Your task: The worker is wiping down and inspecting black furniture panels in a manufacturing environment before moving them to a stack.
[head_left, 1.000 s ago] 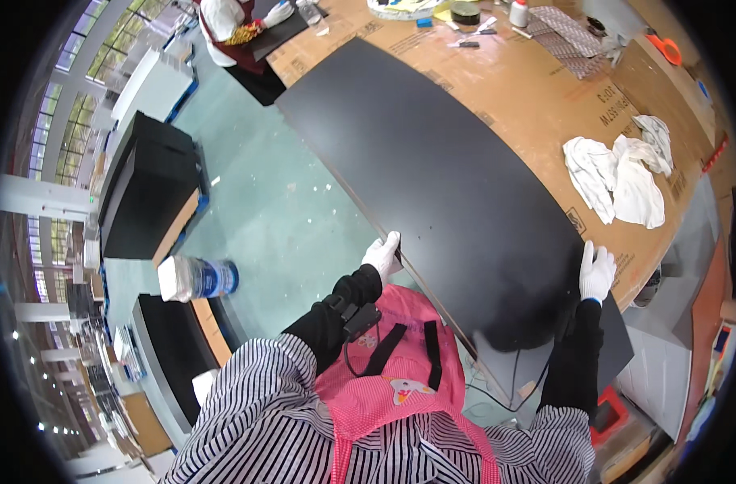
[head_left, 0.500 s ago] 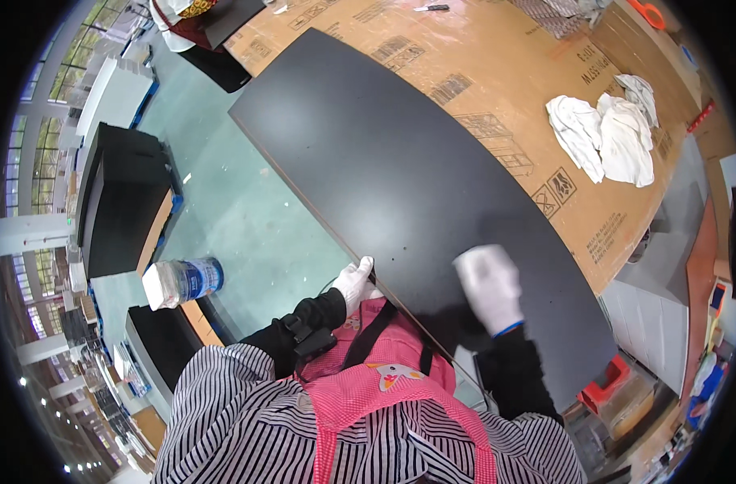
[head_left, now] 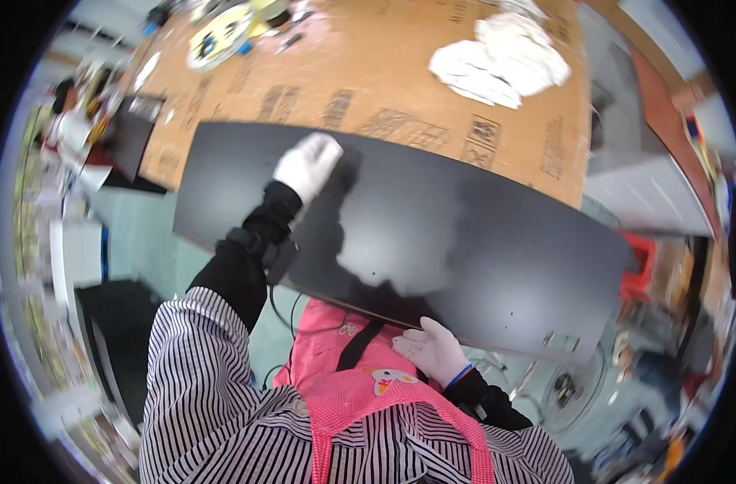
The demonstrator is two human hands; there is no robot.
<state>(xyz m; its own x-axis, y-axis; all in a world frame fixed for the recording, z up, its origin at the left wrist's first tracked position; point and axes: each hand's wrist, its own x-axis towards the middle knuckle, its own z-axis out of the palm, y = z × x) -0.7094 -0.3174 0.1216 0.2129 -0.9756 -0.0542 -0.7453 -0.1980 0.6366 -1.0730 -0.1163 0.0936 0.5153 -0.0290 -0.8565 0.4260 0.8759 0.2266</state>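
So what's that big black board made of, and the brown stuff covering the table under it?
The black board looks like a smooth, semi-matte panel, perhaps laminate or coated wood: pale light reflects off it softly. The brown sheet on the table looks like plain cardboard, dull tan with printed box marks. The left hand resting on the board wears a white glove, seemingly fabric.

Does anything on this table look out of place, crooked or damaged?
The black panel lies askew on the cardboard-covered table, and its near edge juts past the table edge. The left hand lies flat on top; the right hand is at the near edge. White rags lie crumpled beyond. No damage is visible.
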